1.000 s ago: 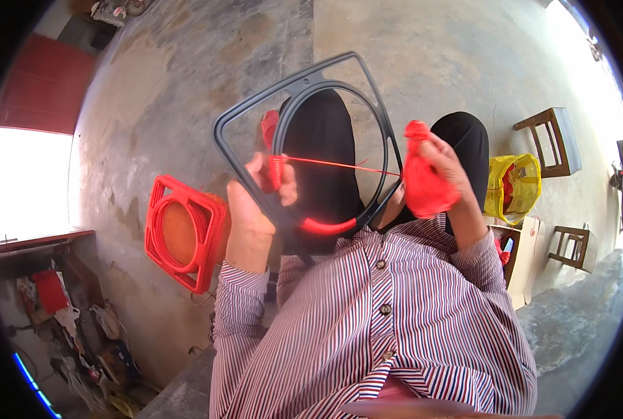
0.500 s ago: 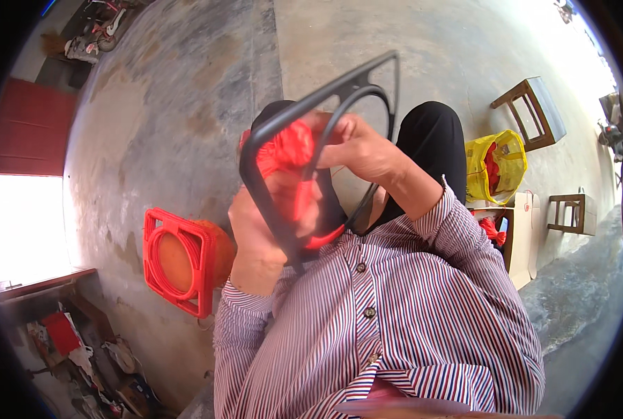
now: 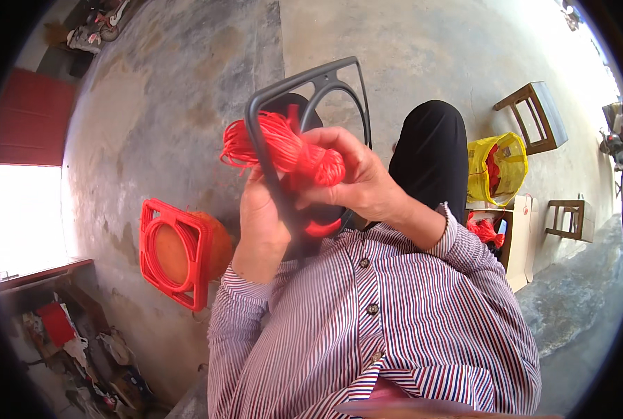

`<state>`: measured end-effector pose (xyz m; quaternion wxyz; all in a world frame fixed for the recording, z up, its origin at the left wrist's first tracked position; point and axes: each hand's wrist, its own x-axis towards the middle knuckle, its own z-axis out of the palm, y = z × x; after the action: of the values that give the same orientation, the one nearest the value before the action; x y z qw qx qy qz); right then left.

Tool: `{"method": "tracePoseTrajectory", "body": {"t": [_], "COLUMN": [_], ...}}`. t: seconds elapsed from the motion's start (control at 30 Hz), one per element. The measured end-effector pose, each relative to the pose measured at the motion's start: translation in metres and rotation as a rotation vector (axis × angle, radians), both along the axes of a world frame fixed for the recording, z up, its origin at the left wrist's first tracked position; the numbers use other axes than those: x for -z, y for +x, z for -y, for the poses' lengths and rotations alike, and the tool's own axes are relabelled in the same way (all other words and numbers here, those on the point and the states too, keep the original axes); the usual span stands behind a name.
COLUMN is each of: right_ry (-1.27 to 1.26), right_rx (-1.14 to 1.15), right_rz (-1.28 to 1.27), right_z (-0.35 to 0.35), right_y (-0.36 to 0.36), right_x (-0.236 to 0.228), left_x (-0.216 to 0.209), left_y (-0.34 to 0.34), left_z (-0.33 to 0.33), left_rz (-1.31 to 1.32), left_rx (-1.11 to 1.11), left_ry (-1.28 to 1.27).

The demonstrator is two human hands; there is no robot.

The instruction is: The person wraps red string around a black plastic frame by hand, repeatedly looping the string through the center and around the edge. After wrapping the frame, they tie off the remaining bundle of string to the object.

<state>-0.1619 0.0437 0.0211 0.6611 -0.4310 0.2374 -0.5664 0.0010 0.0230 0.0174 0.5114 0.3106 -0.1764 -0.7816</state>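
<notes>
A dark grey plastic frame [image 3: 260, 109] with a round ring inside it stands tilted over my lap. A tied bundle of red cord [image 3: 255, 140] lies across its left bar, and that bar passes in front of the cord. My left hand [image 3: 261, 227] is closed at the lower part of this bar, just under the bundle; its fingers are partly hidden. With thumb and fingers my right hand [image 3: 364, 178] grips the bundle's right end inside the frame. A curved red piece [image 3: 323, 228] shows low in the frame.
To the left, a red frame [image 3: 198, 262] leans on a round orange object [image 3: 217, 241]. On the right are a yellow bag [image 3: 480, 164] with red stuff inside, an open carton [image 3: 524, 241] with red cord, and two wooden stools [image 3: 550, 115].
The frame has swung left and turned, and its blur has eased. The cord bundle now sticks out past the left bar. My right hand has shifted slightly lower along the bundle.
</notes>
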Motion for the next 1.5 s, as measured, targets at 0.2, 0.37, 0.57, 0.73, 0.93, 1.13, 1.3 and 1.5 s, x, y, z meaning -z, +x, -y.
{"method": "tracePoseTrajectory", "body": {"t": [0.2, 0.37, 0.57, 0.73, 0.93, 1.13, 1.3, 1.5], "right_ry": [-0.035, 0.023, -0.163, 0.273, 0.012, -0.469, 0.008, 0.153], "right_rx": [0.268, 0.207, -0.413, 0.346, 0.353, 0.650, -0.187, -0.050], "right_rz": [0.309, 0.615, 0.746, -0.590, -1.464, -1.302, 0.028, 0.032], "right_z": [0.024, 0.027, 0.034, 0.008, 0.017, 0.045, 0.039, 0.023], "right_y": [-0.030, -0.078, -0.116, -0.100, -0.048, -0.026, -0.029, -0.040], "right_x": [-0.002, 0.012, 0.038, 0.100, 0.078, 0.045, -0.003, 0.017], "left_x": [-0.014, 0.000, 0.015, 0.017, 0.000, -0.016, -0.018, -0.019], "left_y": [0.004, 0.023, 0.050, 0.056, 0.045, 0.008, 0.005, -0.002], "left_z": [-0.004, 0.006, 0.016, 0.015, 0.011, -0.005, -0.007, -0.013], "left_rz": [-0.029, -0.014, -0.081, -0.109, 0.100, 0.209, -0.109, -0.203], "left_rx": [0.093, 0.026, 0.050, 0.081, 0.231, 0.114, 0.338, 0.117], "left_ry": [0.015, -0.013, -0.105, -0.097, 0.038, -0.151, -0.062, 0.183]}}
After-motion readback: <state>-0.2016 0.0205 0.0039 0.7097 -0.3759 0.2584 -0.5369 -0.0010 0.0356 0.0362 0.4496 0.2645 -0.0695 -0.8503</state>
